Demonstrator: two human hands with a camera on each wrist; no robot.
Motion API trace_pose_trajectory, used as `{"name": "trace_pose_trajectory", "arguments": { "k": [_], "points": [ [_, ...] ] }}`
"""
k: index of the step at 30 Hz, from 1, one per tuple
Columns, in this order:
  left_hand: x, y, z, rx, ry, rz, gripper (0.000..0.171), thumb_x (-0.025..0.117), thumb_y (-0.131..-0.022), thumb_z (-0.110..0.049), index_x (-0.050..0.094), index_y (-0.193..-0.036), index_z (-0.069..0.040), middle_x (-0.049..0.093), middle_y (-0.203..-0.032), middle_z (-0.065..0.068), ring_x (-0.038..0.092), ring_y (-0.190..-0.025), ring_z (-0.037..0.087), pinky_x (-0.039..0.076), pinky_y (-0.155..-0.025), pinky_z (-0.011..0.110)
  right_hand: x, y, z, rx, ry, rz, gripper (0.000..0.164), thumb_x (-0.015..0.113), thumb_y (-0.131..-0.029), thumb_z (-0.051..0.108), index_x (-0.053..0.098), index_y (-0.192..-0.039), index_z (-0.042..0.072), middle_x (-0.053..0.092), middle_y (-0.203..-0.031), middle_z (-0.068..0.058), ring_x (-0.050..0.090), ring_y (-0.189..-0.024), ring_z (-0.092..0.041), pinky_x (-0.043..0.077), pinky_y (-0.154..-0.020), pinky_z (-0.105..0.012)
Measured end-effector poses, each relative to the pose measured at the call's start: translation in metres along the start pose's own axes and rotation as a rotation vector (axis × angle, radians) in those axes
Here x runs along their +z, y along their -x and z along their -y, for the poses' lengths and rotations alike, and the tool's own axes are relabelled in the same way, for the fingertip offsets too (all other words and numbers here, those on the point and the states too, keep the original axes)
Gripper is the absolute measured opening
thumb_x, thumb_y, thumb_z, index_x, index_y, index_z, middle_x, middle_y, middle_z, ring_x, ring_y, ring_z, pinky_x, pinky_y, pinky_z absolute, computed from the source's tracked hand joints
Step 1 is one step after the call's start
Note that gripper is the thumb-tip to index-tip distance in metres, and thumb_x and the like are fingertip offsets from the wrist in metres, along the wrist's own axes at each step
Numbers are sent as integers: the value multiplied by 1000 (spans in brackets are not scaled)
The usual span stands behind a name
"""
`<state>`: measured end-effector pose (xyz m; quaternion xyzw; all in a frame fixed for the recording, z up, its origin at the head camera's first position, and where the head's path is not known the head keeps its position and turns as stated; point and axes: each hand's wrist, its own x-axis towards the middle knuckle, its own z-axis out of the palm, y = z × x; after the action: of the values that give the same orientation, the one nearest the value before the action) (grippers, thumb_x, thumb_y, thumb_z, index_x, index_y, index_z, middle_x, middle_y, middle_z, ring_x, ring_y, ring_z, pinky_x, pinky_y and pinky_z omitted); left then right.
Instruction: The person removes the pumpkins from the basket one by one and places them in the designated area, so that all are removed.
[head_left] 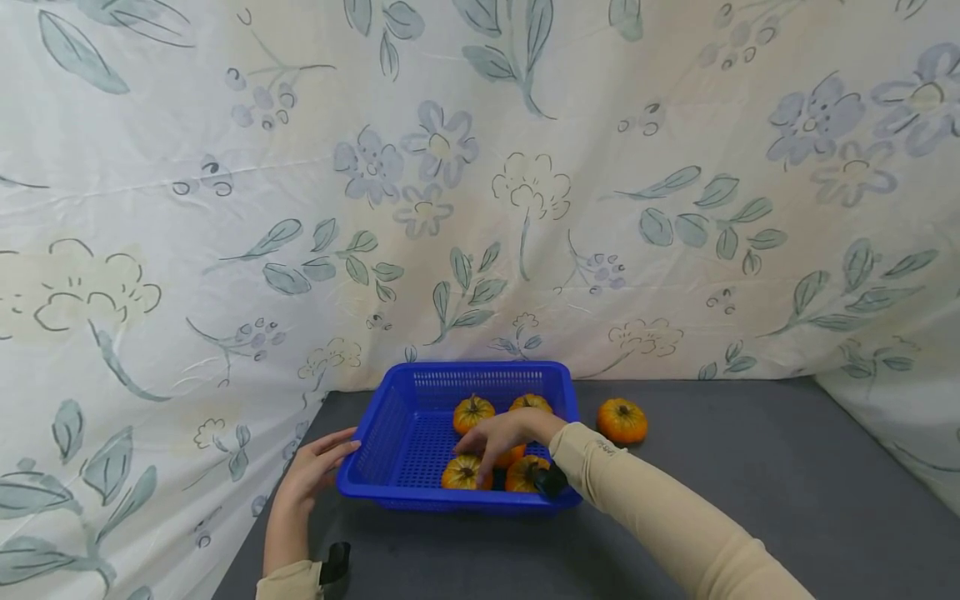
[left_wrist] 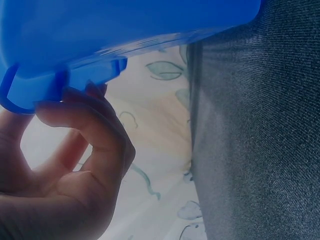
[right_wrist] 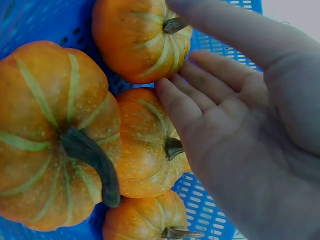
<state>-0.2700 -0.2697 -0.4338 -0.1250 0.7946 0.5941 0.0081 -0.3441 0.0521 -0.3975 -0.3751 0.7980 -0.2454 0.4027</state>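
Note:
A blue plastic basket (head_left: 397,496) holds several small orange pumpkins with pale stripes. At its left end my left hand (head_left: 311,468) grips the rim, fingers curled at the lip (left_wrist: 22,100) in the left wrist view. My right hand (head_left: 504,435) reaches down into the basket, its fingers rather straight. Thumb and fingertips lie at the side of the near-left pumpkin (head_left: 459,473), which shows at the top (right_wrist: 132,40) of the right wrist view. Under the right wrist sits another pumpkin (head_left: 519,477), large in the right wrist view with a curved dark stem (right_wrist: 92,160). A middle pumpkin (head_left: 512,456) is partly hidden by the hand.
One more pumpkin (head_left: 622,421) rests on the dark grey tabletop (head_left: 742,475), right of the basket. Two pumpkins, one of them at the back (head_left: 473,412), stand along the basket's far side. A floral curtain (head_left: 480,275) hangs behind and at both sides of the table.

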Motion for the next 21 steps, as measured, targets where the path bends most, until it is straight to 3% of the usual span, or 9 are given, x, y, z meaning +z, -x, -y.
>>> {"name": "trace_pose_trajectory", "arguments": {
  "k": [10,21],
  "points": [
    [-1,-2,0,-4,-1,13,63,70,-90,-34,49,-141,-3,56,-138,17,63,-102,14,56,-80,32,0,2,4,-53,-41,-34,58,67,-91,9,46,-145,10,44,-152,-3,36,-145,-23,33,-117,-38],
    [-1,-2,2,6,-19,16,64,69,-90,-35,49,-141,-2,52,-142,20,62,-107,17,56,-82,33,2,1,6,-62,47,-74,53,66,-92,7,52,-142,11,49,-149,-5,42,-140,-26,39,-113,-38]
  ]
}}
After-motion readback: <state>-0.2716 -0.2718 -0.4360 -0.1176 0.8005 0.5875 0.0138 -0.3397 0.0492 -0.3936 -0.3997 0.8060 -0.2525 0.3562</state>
